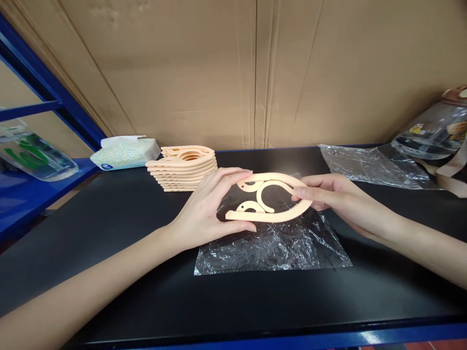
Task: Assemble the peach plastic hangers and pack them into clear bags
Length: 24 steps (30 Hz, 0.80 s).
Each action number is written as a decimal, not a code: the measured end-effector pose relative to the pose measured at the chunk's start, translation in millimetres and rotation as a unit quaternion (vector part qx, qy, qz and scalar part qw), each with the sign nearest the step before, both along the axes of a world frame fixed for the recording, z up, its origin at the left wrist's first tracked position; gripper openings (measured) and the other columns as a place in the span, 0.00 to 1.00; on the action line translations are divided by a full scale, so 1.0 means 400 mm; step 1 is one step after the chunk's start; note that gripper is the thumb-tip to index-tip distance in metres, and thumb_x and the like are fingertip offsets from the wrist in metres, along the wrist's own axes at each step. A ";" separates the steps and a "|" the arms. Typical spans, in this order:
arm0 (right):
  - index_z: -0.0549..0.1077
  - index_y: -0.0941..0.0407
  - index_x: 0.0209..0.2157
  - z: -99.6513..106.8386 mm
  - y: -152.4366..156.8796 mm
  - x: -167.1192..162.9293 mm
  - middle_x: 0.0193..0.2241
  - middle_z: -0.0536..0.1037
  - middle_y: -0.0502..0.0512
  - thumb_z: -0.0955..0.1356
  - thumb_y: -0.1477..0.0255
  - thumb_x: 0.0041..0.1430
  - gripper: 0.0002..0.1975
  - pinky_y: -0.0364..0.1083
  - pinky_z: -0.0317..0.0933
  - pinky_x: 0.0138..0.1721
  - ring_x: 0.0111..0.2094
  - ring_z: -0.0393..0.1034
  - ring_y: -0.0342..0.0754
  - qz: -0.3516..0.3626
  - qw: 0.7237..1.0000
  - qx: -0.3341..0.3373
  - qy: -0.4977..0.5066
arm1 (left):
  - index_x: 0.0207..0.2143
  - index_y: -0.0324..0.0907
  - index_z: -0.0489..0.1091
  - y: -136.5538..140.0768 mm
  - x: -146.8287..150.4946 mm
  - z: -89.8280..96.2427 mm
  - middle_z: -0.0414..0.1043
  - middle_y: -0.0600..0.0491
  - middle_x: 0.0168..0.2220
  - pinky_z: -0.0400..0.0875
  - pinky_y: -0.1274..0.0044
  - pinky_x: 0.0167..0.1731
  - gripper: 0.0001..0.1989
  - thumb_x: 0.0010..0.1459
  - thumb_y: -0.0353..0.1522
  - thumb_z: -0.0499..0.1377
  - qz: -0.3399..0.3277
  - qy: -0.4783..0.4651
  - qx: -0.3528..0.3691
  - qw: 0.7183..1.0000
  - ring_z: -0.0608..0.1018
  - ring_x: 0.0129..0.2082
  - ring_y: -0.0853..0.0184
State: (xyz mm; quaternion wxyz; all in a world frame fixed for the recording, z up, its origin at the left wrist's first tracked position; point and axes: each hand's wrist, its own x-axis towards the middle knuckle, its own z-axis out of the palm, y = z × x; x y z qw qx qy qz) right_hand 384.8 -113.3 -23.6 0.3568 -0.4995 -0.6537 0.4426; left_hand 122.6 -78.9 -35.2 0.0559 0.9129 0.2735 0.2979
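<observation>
Both hands hold a peach-coloured plastic folding clothes hanger (288, 214), folded into a loop, above a clear plastic bag (262, 248) on the black table. My left hand (204, 209) spans its left end, fingers along the top arm and thumb under the lower arm. At the rounded right end, my right hand (328, 192) pinches the hanger between thumb and fingers. The curved hook lies inside the loop. Behind my left hand stands a stack of several like folded hangers (175, 177), partly hidden by that hand.
A tissue pack (126, 153) lies at the back left, beside a blue rack holding a clear bottle (36, 153). Another clear plastic bag (372, 167) lies at the back right, near a transparent jug (426, 129) with a strap. Cardboard (182, 73) walls off the back.
</observation>
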 end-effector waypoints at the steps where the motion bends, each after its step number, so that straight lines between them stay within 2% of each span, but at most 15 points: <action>1: 0.77 0.56 0.28 0.000 0.000 0.001 0.21 0.63 0.47 0.69 0.57 0.54 0.15 0.43 0.45 0.24 0.23 0.49 0.39 0.002 1.000 -0.001 -0.001 | 0.59 0.51 0.54 -0.001 0.000 0.000 0.60 0.48 0.57 0.63 0.63 0.56 0.37 0.50 0.49 0.64 0.002 -0.002 -0.002 1.000 0.66 0.56 0.55; 4: 0.77 0.56 0.29 0.001 0.002 0.002 0.22 0.65 0.47 0.68 0.57 0.55 0.16 0.43 0.46 0.24 0.23 0.51 0.40 0.010 1.000 0.003 -0.015 | 0.59 0.51 0.54 -0.004 0.001 0.001 0.60 0.48 0.57 0.63 0.64 0.56 0.36 0.52 0.47 0.64 0.011 -0.005 -0.004 1.000 0.66 0.56 0.56; 7: 0.76 0.56 0.30 0.002 0.002 0.002 0.25 0.71 0.49 0.67 0.57 0.56 0.16 0.43 0.52 0.26 0.26 0.59 0.41 0.029 0.998 0.023 -0.043 | 0.59 0.50 0.55 -0.007 0.001 0.002 0.62 0.49 0.56 0.64 0.65 0.55 0.35 0.53 0.45 0.64 0.015 -0.008 0.004 1.000 0.67 0.55 0.56; 10: 0.73 0.54 0.40 -0.002 -0.002 0.000 0.35 0.75 0.53 0.67 0.56 0.57 0.17 0.45 0.60 0.32 0.34 0.67 0.47 0.029 0.990 0.106 -0.089 | 0.59 0.50 0.55 -0.010 0.003 0.003 0.62 0.49 0.55 0.64 0.65 0.55 0.34 0.53 0.45 0.64 0.023 -0.014 0.012 1.000 0.68 0.54 0.56; 12: 0.65 0.52 0.52 -0.007 -0.006 -0.001 0.45 0.73 0.56 0.69 0.56 0.53 0.27 0.48 0.63 0.37 0.41 0.68 0.51 0.028 0.969 0.200 -0.139 | 0.59 0.51 0.56 -0.013 0.005 0.004 0.62 0.49 0.55 0.64 0.64 0.55 0.34 0.53 0.45 0.64 0.029 -0.018 0.017 0.999 0.68 0.54 0.56; 14: 0.56 0.52 0.59 -0.012 -0.011 -0.003 0.54 0.67 0.60 0.72 0.55 0.49 0.39 0.53 0.64 0.45 0.50 0.65 0.56 0.044 0.932 0.297 -0.202 | 0.59 0.50 0.56 -0.017 0.008 0.004 0.62 0.49 0.55 0.64 0.64 0.55 0.34 0.53 0.45 0.64 0.033 -0.019 0.017 0.999 0.68 0.54 0.56; 15: 0.54 0.52 0.60 -0.015 -0.014 -0.004 0.56 0.65 0.61 0.72 0.55 0.49 0.42 0.56 0.62 0.50 0.54 0.63 0.58 0.055 0.911 0.336 -0.234 | 0.59 0.51 0.56 -0.019 0.010 0.004 0.63 0.49 0.55 0.64 0.64 0.55 0.34 0.53 0.45 0.64 0.034 -0.019 0.016 0.999 0.68 0.54 0.56; 17: 0.53 0.51 0.61 -0.018 -0.018 -0.007 0.58 0.64 0.61 0.71 0.56 0.51 0.40 0.59 0.58 0.54 0.57 0.60 0.60 0.072 0.874 0.392 -0.277 | 0.60 0.51 0.55 -0.025 0.012 0.005 0.63 0.49 0.55 0.65 0.63 0.54 0.34 0.53 0.45 0.63 0.028 -0.016 0.012 0.999 0.68 0.54 0.56; 20: 0.54 0.51 0.60 -0.017 -0.025 -0.010 0.56 0.67 0.60 0.70 0.58 0.54 0.36 0.60 0.60 0.51 0.55 0.63 0.61 0.070 0.856 0.419 -0.293 | 0.60 0.52 0.55 -0.032 0.014 0.007 0.63 0.49 0.55 0.66 0.63 0.53 0.34 0.54 0.46 0.63 0.020 -0.013 0.006 1.000 0.69 0.54 0.55; 24: 0.58 0.52 0.57 0.003 -0.022 0.000 0.52 0.70 0.59 0.71 0.57 0.51 0.35 0.57 0.62 0.49 0.51 0.66 0.59 0.052 0.868 0.404 -0.283 | 0.63 0.53 0.50 -0.024 0.007 0.006 0.60 0.47 0.58 0.64 0.61 0.55 0.40 0.51 0.49 0.63 0.000 -0.010 -0.012 1.000 0.66 0.56 0.53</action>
